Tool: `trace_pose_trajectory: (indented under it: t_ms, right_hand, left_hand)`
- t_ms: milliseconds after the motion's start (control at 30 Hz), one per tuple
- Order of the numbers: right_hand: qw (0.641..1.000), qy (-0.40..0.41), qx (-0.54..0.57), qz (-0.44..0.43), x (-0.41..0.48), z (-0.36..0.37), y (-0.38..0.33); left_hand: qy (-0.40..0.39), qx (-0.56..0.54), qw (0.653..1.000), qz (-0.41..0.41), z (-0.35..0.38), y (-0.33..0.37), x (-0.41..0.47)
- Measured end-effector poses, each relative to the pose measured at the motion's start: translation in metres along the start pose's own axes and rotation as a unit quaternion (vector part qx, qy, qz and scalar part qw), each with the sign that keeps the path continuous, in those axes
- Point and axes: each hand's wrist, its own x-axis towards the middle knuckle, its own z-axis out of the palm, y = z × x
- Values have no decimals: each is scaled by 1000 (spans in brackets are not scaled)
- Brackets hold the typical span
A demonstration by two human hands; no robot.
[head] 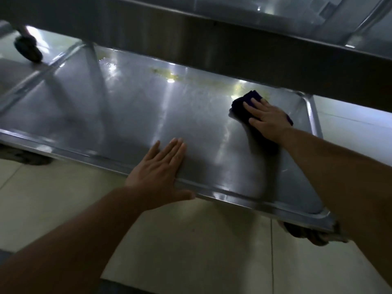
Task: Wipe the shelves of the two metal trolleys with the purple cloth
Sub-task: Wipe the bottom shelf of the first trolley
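The bottom shelf [131, 115] of a metal trolley fills the middle of the head view, low above the floor. My right hand [268, 118] presses flat on the folded purple cloth [239, 105] at the shelf's far right, close to the back edge. Yellowish smears [169, 75] run along the back of the shelf to the left of the cloth. My left hand [158, 172] lies flat with fingers spread on the shelf's front rim, holding nothing.
The upper shelf [233, 37] overhangs the back of the bottom shelf, leaving a low gap. Castor wheels sit at the far left [27, 48] and under the front right corner [305, 233]. Pale floor tiles [191, 240] lie in front.
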Motion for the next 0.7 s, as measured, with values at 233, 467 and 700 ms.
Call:
trace_pose_trajectory:
  t_ms: [233, 467, 700]
  right_hand:
    - [999, -4, 10, -32, -78, 16, -37]
    - [981, -3, 34, -193, -147, 34, -97]
    - [964, -54, 138, -219, -171, 29, -82]
  left_hand:
    - [30, 47, 998, 21, 9, -4, 1]
    - [27, 27, 999, 22, 3, 0, -3]
    - [35, -2, 999, 26, 3, -1, -4]
